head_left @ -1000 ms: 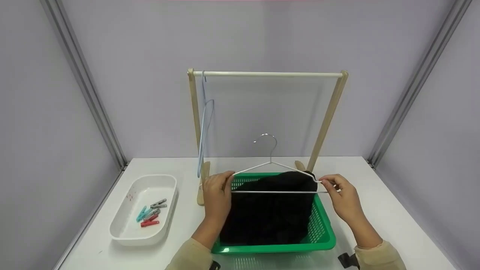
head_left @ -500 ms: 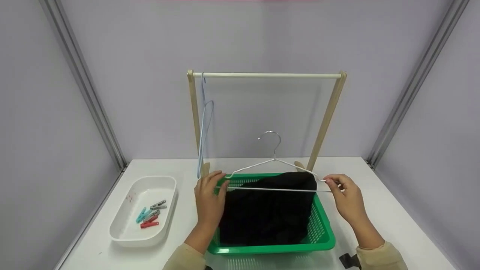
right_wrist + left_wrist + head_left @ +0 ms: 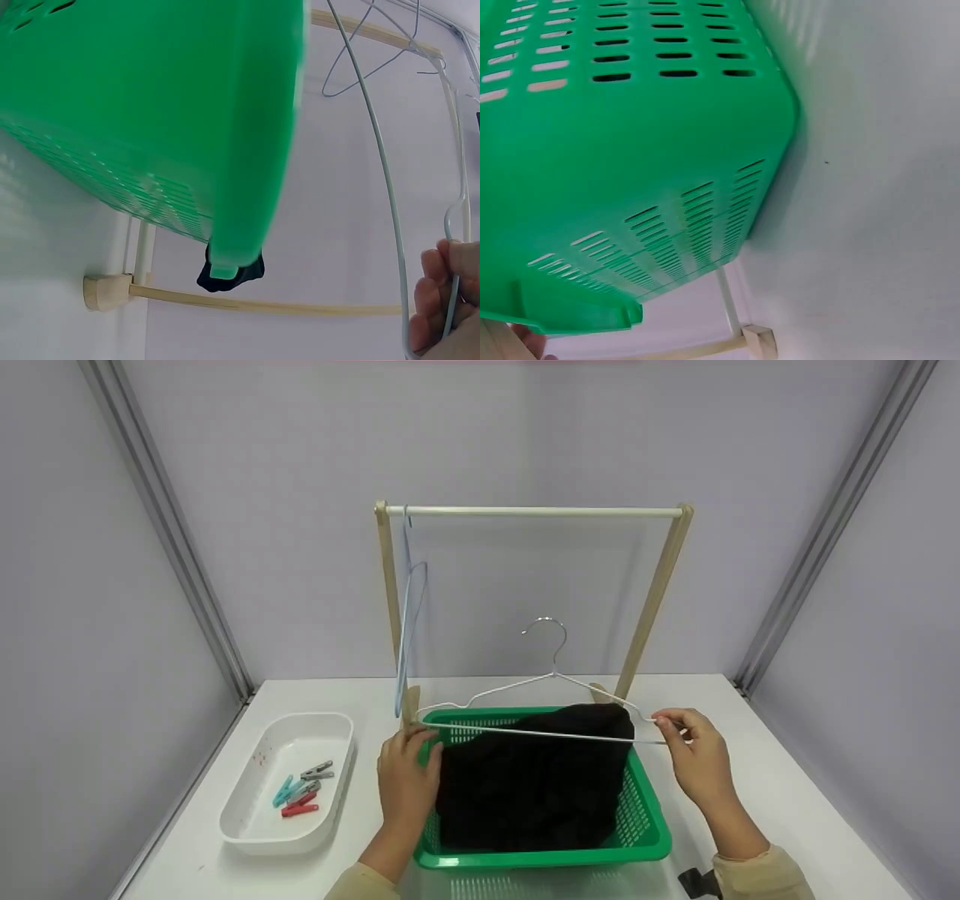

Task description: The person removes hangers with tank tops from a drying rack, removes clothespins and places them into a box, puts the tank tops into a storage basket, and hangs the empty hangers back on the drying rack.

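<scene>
In the head view a white wire hanger (image 3: 517,733) with a metal hook spans above the green basket (image 3: 547,859). My right hand (image 3: 697,757) pinches the hanger's right end between thumb and fingers, as the right wrist view also shows. My left hand (image 3: 409,780) is at the basket's left rim, fingers loosely bent just below the hanger's free left end. Whether its fingertips touch the rim cannot be told. Black cloth (image 3: 532,795) lies folded in the basket behind the hanger's bottom bar. Basket wall (image 3: 630,142) fills most of the left wrist view.
Behind the basket stands a wooden rack with a white rail (image 3: 540,512). A light-blue hanger (image 3: 405,622) hangs at its left end. On the left a white tray (image 3: 240,802) holds several clothespins (image 3: 300,791) in grey, blue and red.
My left hand has let go of the hanger's left side and moved left and down to the basket rim. The hanger has shifted slightly right and up, still held by my right hand.
</scene>
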`<move>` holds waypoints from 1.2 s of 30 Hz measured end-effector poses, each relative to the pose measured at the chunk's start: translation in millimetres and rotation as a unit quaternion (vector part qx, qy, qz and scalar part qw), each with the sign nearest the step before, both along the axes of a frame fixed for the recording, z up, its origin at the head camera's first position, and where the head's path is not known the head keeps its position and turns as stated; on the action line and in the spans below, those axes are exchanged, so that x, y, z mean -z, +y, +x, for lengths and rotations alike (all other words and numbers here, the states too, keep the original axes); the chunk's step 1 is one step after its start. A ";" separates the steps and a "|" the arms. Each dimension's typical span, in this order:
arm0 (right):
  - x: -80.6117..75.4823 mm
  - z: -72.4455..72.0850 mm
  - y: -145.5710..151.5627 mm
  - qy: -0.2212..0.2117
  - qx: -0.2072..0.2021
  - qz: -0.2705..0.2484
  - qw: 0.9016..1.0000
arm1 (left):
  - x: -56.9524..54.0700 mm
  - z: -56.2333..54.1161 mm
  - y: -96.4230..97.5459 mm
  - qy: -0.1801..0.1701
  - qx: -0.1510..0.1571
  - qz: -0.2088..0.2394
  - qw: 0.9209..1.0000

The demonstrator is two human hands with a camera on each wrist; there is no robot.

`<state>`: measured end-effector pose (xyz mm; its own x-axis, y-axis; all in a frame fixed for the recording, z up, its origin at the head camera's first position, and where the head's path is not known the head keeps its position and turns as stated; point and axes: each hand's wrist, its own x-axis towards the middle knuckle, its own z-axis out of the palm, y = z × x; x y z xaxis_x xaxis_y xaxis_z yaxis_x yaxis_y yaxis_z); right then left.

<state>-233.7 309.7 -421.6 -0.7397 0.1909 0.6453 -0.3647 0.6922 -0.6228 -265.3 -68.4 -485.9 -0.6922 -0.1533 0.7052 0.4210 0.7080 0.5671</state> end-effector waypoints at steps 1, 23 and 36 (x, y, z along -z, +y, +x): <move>0.1 0.0 0.3 0.000 0.002 0.000 1.000 | 1.1 0.5 -0.1 -0.020 -0.003 -0.004 1.000; -0.6 2.7 6.8 -0.003 0.024 0.000 1.000 | 12.2 3.2 -2.7 -0.169 -0.007 -0.031 0.985; -18.5 -7.3 14.5 0.014 0.026 -0.003 1.000 | 13.4 2.9 -2.5 -0.153 -0.015 -0.041 0.987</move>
<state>-240.9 324.1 -403.2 -0.7103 0.2328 0.6643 -0.3448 0.7077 -0.6167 -262.4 -70.9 -499.4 -0.8710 -0.1279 0.4743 0.2169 0.7662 0.6049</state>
